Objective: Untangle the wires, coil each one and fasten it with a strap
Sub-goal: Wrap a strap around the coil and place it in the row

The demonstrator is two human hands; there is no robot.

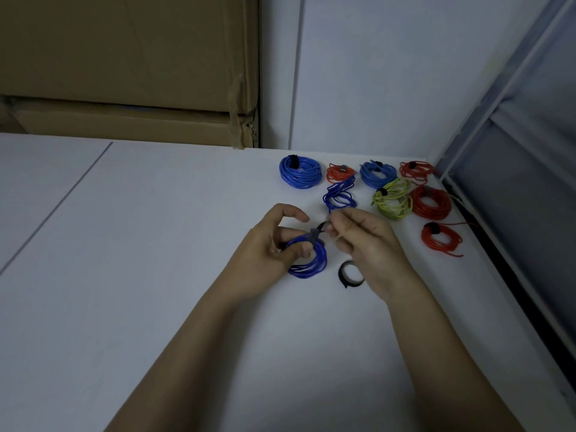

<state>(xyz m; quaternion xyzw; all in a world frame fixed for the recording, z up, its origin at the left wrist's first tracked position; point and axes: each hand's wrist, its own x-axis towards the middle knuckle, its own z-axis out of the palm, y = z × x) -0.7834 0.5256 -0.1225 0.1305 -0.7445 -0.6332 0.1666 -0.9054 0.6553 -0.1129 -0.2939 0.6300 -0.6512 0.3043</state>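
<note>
Your blue coil (308,260) shows smooth, faintly glossy plastic insulation, same as the red coils (431,202) and the yellow-green coil (391,199). The strap (316,235) you pinch looks like matt dark fabric, as does the spare strap (350,274). Table (156,275): smooth, matt white. Boxes (124,73) behind: matt brown cardboard, taped seams.

White table (156,275) fills near view. Stacked cardboard boxes (124,73) far left, behind table edge. White wall (389,73) far centre. Metal-framed panel (514,169) right.
</note>
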